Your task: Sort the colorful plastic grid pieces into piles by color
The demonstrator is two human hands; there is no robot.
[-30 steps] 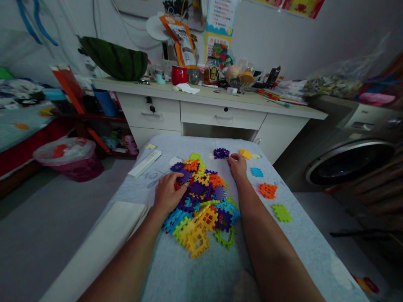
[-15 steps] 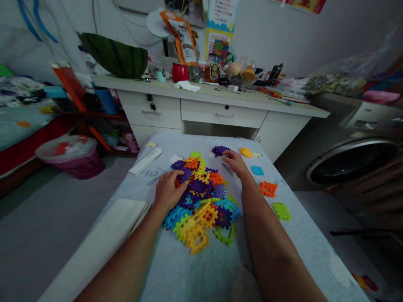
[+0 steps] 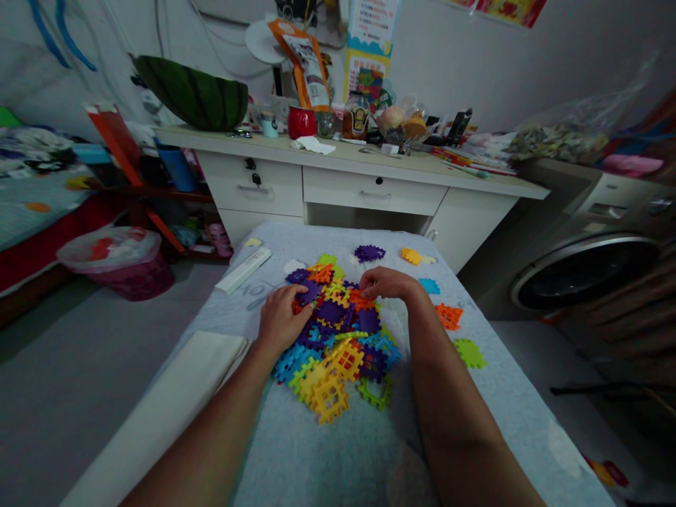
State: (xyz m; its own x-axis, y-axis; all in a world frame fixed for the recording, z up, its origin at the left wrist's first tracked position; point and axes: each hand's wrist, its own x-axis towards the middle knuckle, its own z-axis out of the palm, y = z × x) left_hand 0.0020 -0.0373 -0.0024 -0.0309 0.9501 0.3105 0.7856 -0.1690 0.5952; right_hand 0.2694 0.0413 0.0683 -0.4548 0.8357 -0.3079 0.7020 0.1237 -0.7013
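Note:
A heap of plastic interlocking building tiles (image 3: 330, 313) in purple, orange, yellow, blue and green lies mid-table. My left hand (image 3: 282, 317) rests at the heap's left side, thumb and index finger apart beside a purple tile (image 3: 313, 290). At the upper right of the heap is my right hand (image 3: 383, 283), its fingers curled together over an orange tile (image 3: 362, 299); whatever is between the fingertips is hidden. Separate from the heap, a purple tile (image 3: 370, 253), a yellow tile (image 3: 410, 256), a blue tile (image 3: 429, 286), an orange lattice tile (image 3: 448, 316) and a green tile (image 3: 469, 353) lie along the right.
A pale cloth (image 3: 327, 465) covers the table. A white narrow box (image 3: 243, 270) lies at its left, near a folded white board or sheet (image 3: 174, 401). Beyond stands a cluttered white desk (image 3: 374, 193), with a washing machine (image 3: 586, 260) right and a pink bin (image 3: 127, 274) left.
My right hand has moved from beside the separate purple tile back toward me and left, onto the heap, and its fingers have curled. The left hand stays almost still.

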